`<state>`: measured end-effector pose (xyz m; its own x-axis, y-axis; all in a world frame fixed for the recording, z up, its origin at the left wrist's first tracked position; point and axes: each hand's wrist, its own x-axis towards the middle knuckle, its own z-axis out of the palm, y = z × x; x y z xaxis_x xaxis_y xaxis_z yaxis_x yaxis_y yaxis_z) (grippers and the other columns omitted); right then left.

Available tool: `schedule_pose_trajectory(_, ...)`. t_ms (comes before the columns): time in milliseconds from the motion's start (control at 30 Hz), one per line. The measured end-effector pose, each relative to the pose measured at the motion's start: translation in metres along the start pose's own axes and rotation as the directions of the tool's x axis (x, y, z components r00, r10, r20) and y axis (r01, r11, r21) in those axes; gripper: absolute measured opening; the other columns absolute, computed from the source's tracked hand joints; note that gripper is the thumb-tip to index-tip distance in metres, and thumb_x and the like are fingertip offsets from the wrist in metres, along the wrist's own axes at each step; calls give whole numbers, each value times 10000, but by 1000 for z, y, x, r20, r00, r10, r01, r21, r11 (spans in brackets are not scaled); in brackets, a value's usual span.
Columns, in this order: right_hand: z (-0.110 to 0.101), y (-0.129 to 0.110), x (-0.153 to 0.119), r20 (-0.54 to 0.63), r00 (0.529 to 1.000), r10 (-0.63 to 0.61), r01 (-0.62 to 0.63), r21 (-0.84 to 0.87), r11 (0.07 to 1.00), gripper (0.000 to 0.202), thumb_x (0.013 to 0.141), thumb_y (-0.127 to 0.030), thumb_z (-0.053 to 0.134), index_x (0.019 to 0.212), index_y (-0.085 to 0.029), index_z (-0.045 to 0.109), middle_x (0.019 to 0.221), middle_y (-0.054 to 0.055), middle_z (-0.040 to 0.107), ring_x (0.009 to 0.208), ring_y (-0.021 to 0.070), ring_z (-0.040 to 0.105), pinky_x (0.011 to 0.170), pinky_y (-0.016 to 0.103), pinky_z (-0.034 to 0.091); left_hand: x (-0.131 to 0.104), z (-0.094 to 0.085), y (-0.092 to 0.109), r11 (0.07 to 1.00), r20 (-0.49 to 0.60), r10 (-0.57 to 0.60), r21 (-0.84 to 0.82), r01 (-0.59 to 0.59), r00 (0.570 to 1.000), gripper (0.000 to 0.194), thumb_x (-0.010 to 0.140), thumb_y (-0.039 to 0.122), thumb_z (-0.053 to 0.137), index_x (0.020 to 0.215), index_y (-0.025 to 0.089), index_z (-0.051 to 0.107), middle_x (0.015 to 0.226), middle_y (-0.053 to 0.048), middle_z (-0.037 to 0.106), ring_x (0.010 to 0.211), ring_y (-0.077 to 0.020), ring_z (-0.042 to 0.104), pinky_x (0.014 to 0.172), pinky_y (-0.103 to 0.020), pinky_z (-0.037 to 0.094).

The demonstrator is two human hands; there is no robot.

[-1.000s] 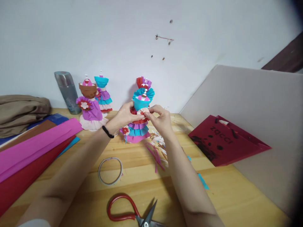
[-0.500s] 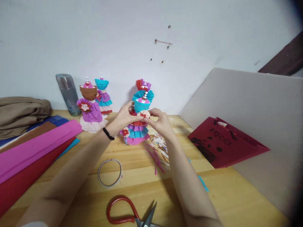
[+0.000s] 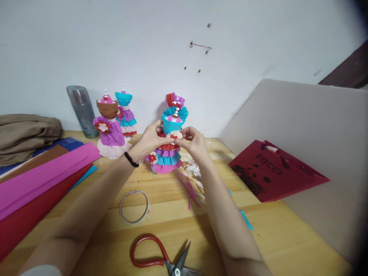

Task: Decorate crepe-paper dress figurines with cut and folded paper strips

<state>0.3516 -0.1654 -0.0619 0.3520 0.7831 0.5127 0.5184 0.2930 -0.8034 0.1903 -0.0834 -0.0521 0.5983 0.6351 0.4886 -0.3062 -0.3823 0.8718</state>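
A small dress figure [image 3: 167,161] with a turquoise top and tiered purple, turquoise and pink skirt stands on the wooden table. On its front, at the waist, sits a cream pleated fan [image 3: 174,135] with a small red bow. My left hand [image 3: 152,138] is closed round the figure's left side, thumb on the fan's lower edge. From the right, my right hand [image 3: 193,142] pinches the fan near the bow. Both thumbs nearly meet there. Another turquoise and red-purple ruffled piece [image 3: 182,112] shows behind the figure.
Red-handled scissors [image 3: 149,264] lie open in front, with a tape roll [image 3: 120,209] behind them. Paper scraps [image 3: 191,170] lie right of the figure. Two more dress figures [image 3: 115,136], a flask [image 3: 83,113], coloured paper [image 3: 48,172] and cloth [image 3: 28,136] are left; a red bag [image 3: 276,172] is right.
The view has shifted slightly. Both hands stay at the fan, with the thumbs slightly moved on its lower edge.
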Motion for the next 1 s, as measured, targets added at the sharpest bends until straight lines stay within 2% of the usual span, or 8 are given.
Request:
schedule_pose_trajectory(100,0,3,0,55,999,0,-1,31,1000,423,621,-387,804,971,-176,695,781,3,626,740,171,570,700,328,472,-1,0,1,1000,17,4,-4,-4,1000,501,597,273,850,1012,142,600,997,-79,727,930,-220,674,814,-332,539)
schedule_pose_trajectory(167,0,5,0,105,994,-6,0,54,999,416,645,-411,792,981,-179,709,820,28,667,781,187,591,705,328,480,-1,1,1,1000,29,0,-22,1,1000,515,597,279,849,1025,141,598,1004,-84,727,931,-221,676,814,-334,539)
schedule_pose_trajectory(300,1,8,-1,124,992,1,-12,88,996,331,656,-433,782,860,-180,716,800,29,674,764,185,601,685,324,483,-1,2,2,999,31,-17,-35,18,999,523,576,275,859,1006,146,590,948,-65,720,876,-205,673,770,-317,540)
schedule_pose_trajectory(467,3,5,-1,89,995,35,-51,189,981,267,593,-365,812,736,-182,680,694,-16,609,674,147,554,620,294,465,-3,3,2,998,35,-10,-58,12,999,495,593,277,853,985,152,577,923,-48,701,860,-187,657,752,-292,532)
schedule_pose_trajectory(667,6,2,0,79,994,74,-91,243,966,241,558,-314,810,670,-181,643,632,-37,587,610,126,529,584,277,441,-3,5,-1,1000,26,30,-3,-30,999,413,634,293,829,922,154,568,898,-44,680,841,-183,641,752,-299,521)
schedule_pose_trajectory(767,3,1,-1,124,988,97,-125,252,960,254,582,-353,810,717,-174,690,657,-15,640,625,146,571,615,300,466,-3,5,-1,999,24,36,8,-36,999,427,635,292,824,954,152,579,906,-47,685,855,-191,645,782,-317,524)
schedule_pose_trajectory(867,-4,0,0,163,981,101,-146,291,945,315,620,-383,810,846,-171,751,748,18,704,733,187,639,722,346,511,-3,5,0,1000,22,13,6,-13,1000,456,643,289,811,1012,141,587,939,-58,696,874,-201,655,797,-330,528)
schedule_pose_trajectory(1000,-15,-2,1,107,990,88,-118,319,940,427,630,-371,810,1008,-181,748,726,2,685,769,195,648,785,370,520,-4,7,4,999,9,26,44,-26,1000,470,648,267,798,1051,133,598,1030,-81,711,939,-220,664,838,-338,524)
